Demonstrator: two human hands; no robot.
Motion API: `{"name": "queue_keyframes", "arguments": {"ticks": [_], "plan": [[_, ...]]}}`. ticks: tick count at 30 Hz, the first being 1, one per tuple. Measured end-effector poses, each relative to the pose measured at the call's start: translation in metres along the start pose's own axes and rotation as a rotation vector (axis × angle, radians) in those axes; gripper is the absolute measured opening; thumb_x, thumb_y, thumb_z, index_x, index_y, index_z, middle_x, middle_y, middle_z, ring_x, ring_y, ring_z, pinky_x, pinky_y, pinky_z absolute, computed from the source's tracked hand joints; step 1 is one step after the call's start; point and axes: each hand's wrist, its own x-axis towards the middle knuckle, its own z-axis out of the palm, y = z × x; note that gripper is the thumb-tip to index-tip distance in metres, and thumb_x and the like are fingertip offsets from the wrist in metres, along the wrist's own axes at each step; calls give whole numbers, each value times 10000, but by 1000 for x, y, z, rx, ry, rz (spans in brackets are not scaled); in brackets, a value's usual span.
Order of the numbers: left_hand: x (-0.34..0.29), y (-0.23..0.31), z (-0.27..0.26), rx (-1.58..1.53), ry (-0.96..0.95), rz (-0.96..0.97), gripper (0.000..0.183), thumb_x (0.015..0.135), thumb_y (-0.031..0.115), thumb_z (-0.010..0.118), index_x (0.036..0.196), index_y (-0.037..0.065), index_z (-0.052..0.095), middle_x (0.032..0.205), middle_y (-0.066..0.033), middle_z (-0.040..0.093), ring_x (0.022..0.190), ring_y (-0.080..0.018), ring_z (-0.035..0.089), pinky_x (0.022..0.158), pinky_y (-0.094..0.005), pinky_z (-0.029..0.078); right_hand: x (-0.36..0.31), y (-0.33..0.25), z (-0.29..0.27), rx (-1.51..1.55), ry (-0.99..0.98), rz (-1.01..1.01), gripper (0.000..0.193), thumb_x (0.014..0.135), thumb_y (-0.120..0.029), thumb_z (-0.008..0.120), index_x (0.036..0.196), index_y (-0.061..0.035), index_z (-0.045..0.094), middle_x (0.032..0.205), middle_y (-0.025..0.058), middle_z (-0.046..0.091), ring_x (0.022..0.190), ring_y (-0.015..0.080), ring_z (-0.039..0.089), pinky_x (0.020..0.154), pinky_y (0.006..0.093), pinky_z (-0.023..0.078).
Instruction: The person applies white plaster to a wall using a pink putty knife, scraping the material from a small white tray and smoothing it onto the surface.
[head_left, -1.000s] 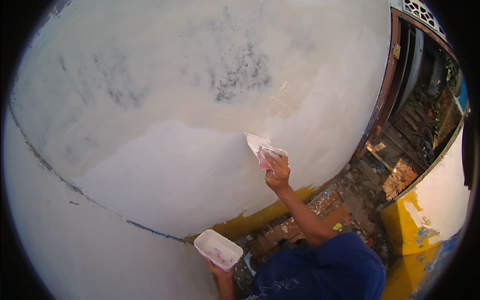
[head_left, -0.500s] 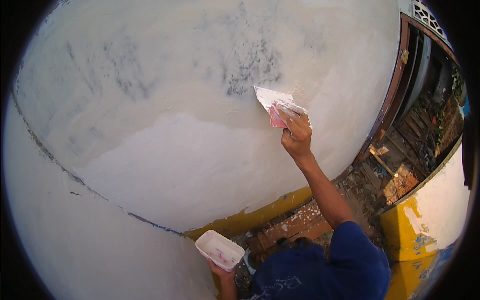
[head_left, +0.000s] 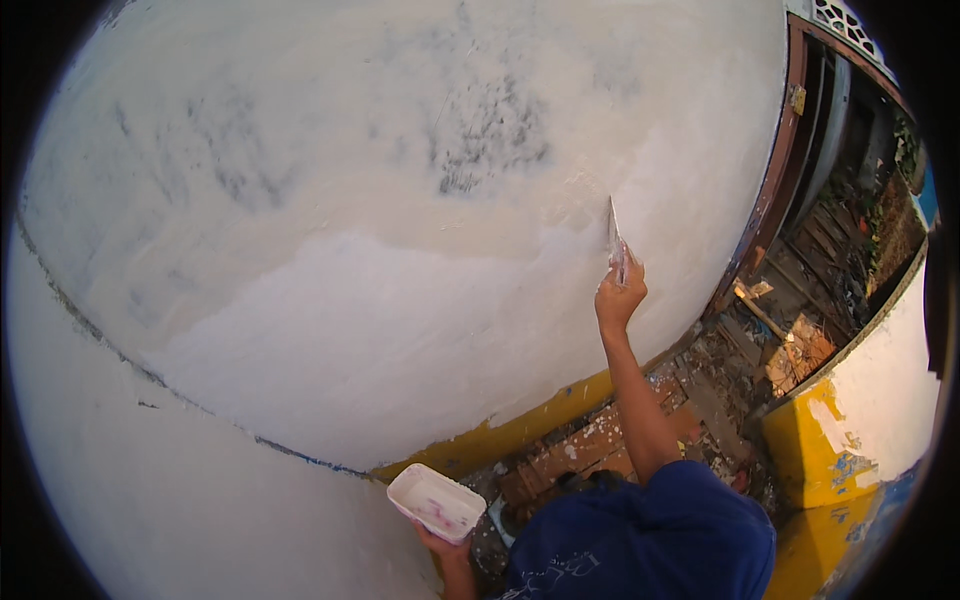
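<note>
My right hand (head_left: 620, 294) grips a putty knife (head_left: 614, 226), which stands nearly edge-on to me against the pale plaster wall (head_left: 340, 330). A thin coat of off-white filler (head_left: 400, 215) covers the upper wall, with dark grey smudges (head_left: 495, 125) showing through. Below it the surface is whiter. Low on the left, my left hand (head_left: 440, 542) holds a white rectangular plastic tub (head_left: 411, 487) by its underside. The tub is tilted, and whitish paste with pinkish streaks lies in it.
A brown door frame (head_left: 775, 190) stands at the right. Rubble and boards (head_left: 590, 455) lie along the wall's yellow base (head_left: 520, 425). A low yellow and white wall (head_left: 830, 440) rises at the lower right. A dark crack (head_left: 300, 455) marks the corner at left.
My right hand has moved slightly right and down, and the putty knife has turned from showing its broad face to nearly edge-on. The tub is still in my left hand.
</note>
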Motion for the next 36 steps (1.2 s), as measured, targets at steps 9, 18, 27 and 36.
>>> {"name": "queue_keyframes", "arguments": {"ticks": [9,18,27,36], "plan": [[9,-5,-5,12,19,-25,769,894,620,439,1473,130,315,1415,-136,453,1261,-392,485,1002,-612,427,14,-25,2,52,134,140,428,776,152,569,1175,13,642,1074,153,672,993,324,611,832,386,501],[7,-8,2,43,-24,-63,784,880,635,460,1468,134,330,1402,-144,468,1253,-394,492,989,-615,436,-32,-61,-7,220,-153,-187,493,699,160,555,1144,-16,668,1126,139,673,1012,330,622,894,392,495],[15,-15,-6,2,-32,-69,765,894,618,460,1470,133,328,1406,-135,471,1233,-393,513,986,-605,444,-18,-67,4,128,-201,-389,608,624,172,505,1169,-38,676,1133,144,680,1060,361,603,915,401,484],[19,-19,7,0,-13,-51,756,903,619,434,1465,124,329,1390,-152,477,1226,-395,516,971,-611,451,26,-36,4,42,-50,-251,592,670,157,538,1222,-29,641,1159,124,669,1074,350,581,897,400,487]]}}
